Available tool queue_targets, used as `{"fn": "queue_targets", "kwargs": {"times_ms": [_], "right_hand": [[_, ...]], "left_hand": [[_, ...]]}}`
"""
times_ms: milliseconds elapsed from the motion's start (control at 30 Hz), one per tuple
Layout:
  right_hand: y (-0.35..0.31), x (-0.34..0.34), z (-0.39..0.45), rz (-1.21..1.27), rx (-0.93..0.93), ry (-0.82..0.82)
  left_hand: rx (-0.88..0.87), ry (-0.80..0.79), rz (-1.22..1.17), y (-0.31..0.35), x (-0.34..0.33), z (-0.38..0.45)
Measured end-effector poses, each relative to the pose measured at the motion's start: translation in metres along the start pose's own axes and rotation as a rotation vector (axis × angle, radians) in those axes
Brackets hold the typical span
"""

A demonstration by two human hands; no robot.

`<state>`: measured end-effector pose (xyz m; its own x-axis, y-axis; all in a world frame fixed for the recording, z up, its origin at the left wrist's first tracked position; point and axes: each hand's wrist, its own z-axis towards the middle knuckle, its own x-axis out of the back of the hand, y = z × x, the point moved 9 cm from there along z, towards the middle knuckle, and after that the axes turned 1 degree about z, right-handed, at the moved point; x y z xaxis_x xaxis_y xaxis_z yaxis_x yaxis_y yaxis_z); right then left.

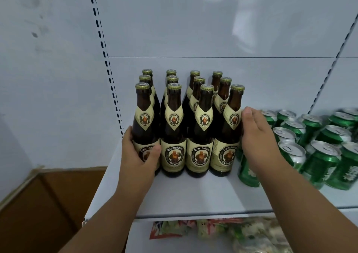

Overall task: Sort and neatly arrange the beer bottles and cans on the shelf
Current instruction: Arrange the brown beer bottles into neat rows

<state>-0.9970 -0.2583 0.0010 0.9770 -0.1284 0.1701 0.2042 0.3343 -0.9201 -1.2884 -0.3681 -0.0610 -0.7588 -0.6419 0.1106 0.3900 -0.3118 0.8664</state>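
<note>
- Head view: white shelf carries twelve brown beer bottles in rows, green cans beside.
- Left hand wraps front-left bottle.
- Right hand, flat and open, presses front-right bottle.

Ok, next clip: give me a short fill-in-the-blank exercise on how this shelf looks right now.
1. The brown bottles stand in four columns, each ___ bottles deep.
2. The left hand wraps around the front bottle of the ___ column.
3. The right hand rests flat against the bottle block's ___ side.
4. The cans beside the bottles are ___ in colour.

Missing words: three; leftmost; right; green
</note>
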Motion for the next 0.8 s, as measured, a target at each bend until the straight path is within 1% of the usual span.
{"fn": "queue_targets", "kwargs": {"times_ms": [33,100,133,167,200,300,367,533,800], "right_hand": [[0.003,-0.005,0.004,0.031,-0.057,-0.03],[0.013,-0.019,0.008,0.181,-0.251,-0.107],[0.015,-0.024,0.008,0.23,-0.301,-0.132],[0.014,-0.026,0.006,0.241,-0.294,-0.152],[0.012,-0.026,0.002,0.2,-0.242,-0.152],[0.008,-0.022,-0.012,0.078,-0.019,-0.081],[0.007,-0.025,-0.014,0.062,0.075,-0.089],[0.009,-0.028,-0.008,0.03,0.139,-0.074],[0.011,-0.028,-0.007,-0.034,0.131,-0.062]], "left_hand": [[-0.002,0.004,-0.014,-0.001,0.001,0.002],[-0.001,-0.004,-0.041,-0.001,0.0,0.007],[0.001,-0.016,-0.05,0.0,-0.001,0.01],[0.002,-0.025,-0.05,0.0,-0.002,0.011],[0.001,-0.03,-0.043,0.0,-0.003,0.012],[-0.005,-0.017,-0.005,-0.001,-0.005,0.014],[-0.012,-0.009,0.018,-0.004,-0.004,0.015],[-0.027,-0.002,0.055,-0.006,-0.005,0.016],[-0.036,-0.034,0.052,-0.003,-0.003,0.017]]}}
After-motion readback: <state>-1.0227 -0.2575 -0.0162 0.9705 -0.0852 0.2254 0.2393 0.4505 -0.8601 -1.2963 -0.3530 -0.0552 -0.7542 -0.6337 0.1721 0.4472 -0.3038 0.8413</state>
